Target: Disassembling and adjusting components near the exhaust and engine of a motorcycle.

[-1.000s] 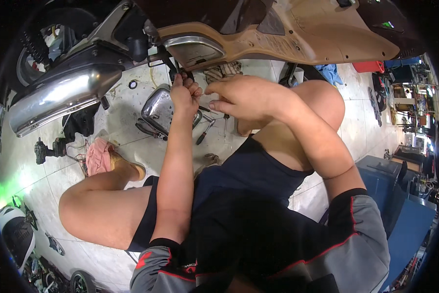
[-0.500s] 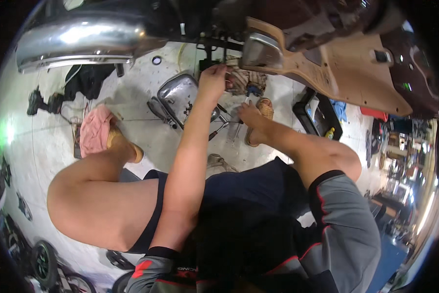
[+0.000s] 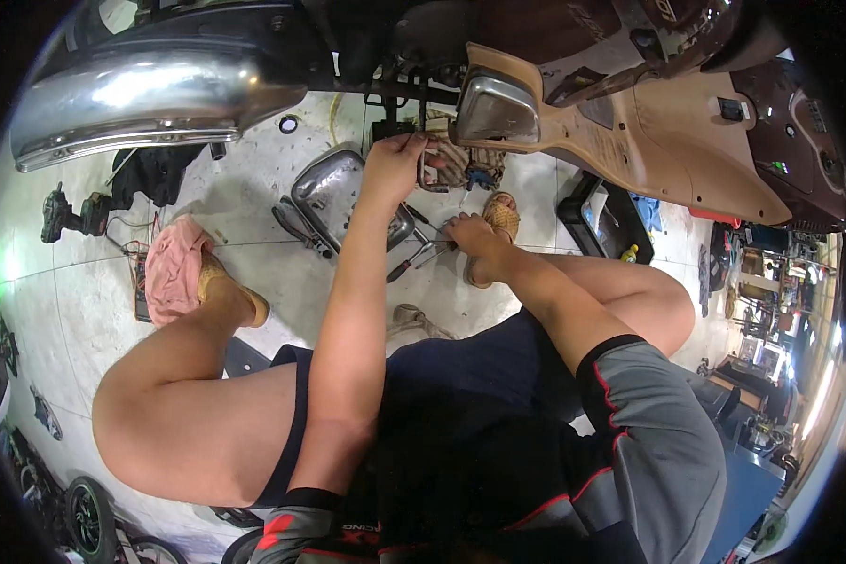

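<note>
My left hand (image 3: 394, 166) reaches up under the motor scooter with its fingers curled round a dark metal bar (image 3: 422, 105). Fingertips show on the bar's far side. My right hand (image 3: 468, 231) is low over the floor beside my sandalled right foot (image 3: 502, 214), fingers spread, holding nothing that I can see. Left of it lie long-handled tools (image 3: 411, 263) by the corner of a shiny metal tray (image 3: 321, 184), which has small dark bits in it. A striped rag (image 3: 484, 162) lies behind the bar.
A chrome exhaust cover (image 3: 141, 94) and a tan footboard (image 3: 667, 141) overhang the work area. A black bin (image 3: 620, 246) stands at right. Pliers (image 3: 296, 228), a cordless tool (image 3: 63, 214) and a pink cloth (image 3: 175, 271) are at left.
My left hand has shifted slightly left and now wraps the dark metal bar, which shows lower than before. My right hand has moved slightly left and down. The whole view has shifted a little.
</note>
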`<control>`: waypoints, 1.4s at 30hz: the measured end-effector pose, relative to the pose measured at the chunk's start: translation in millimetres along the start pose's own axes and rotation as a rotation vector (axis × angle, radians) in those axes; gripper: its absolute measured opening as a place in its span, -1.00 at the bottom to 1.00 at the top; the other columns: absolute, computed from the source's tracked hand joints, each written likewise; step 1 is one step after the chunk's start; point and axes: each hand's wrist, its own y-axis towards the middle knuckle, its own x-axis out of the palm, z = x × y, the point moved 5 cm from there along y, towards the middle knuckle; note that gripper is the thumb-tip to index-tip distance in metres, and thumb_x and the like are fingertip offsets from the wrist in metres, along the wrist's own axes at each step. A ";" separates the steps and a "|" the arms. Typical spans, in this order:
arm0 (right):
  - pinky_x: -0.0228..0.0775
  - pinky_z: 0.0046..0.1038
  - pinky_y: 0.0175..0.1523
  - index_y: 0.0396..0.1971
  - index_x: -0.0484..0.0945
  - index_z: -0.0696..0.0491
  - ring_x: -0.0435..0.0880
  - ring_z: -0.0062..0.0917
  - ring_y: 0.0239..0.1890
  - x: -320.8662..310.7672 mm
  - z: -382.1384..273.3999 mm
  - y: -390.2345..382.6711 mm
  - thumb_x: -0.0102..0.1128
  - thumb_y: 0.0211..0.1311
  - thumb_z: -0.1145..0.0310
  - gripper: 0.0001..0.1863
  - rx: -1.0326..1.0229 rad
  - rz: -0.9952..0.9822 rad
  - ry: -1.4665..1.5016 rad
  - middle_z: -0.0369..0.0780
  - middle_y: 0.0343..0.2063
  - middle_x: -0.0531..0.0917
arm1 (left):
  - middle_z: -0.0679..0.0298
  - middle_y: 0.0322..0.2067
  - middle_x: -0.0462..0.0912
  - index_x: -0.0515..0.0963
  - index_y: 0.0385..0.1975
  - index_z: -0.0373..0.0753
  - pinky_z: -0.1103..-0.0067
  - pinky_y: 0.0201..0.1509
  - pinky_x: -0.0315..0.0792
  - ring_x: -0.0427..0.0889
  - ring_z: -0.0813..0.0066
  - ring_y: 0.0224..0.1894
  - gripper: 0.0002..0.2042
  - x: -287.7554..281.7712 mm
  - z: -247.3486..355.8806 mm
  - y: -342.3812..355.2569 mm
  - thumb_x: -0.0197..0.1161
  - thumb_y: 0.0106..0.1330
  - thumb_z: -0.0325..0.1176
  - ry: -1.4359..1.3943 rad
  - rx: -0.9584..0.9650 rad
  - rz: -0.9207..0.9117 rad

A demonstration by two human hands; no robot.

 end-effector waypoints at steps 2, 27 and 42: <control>0.44 -0.19 0.14 -0.15 0.66 -0.02 0.59 -0.32 0.12 0.1 -3.9 0.8 0.16 0.21 0.33 -0.76 0.066 -0.047 -0.032 -0.23 -0.09 0.67 | 0.19 -0.37 0.77 0.67 -0.15 -0.37 0.58 -0.40 0.54 0.72 0.50 -0.41 -0.67 -0.6 -2.0 1.2 0.07 0.59 -0.23 0.003 0.017 0.017; 0.54 -0.07 -0.15 -0.09 0.49 0.04 0.67 -0.04 -0.21 -297.4 -11.9 -159.2 0.19 0.14 0.27 -0.66 0.116 0.418 0.232 -0.09 -0.20 0.62 | 0.16 -0.26 0.75 0.64 -0.11 -0.46 0.52 -0.43 0.56 0.78 0.38 -0.31 -0.75 -2.9 -13.2 16.4 0.15 0.52 -0.35 -0.028 0.020 -0.014; 0.56 -0.14 -0.19 -0.13 0.61 0.01 0.68 -0.08 -0.27 -332.5 -19.8 -169.3 0.24 0.04 0.28 -0.66 0.247 0.484 0.134 -0.14 -0.26 0.65 | 0.11 -0.47 0.76 0.67 -0.22 -0.48 0.51 -0.51 0.52 0.72 0.43 -0.54 -0.71 3.7 -12.6 13.4 0.15 0.53 -0.33 -0.125 0.104 0.113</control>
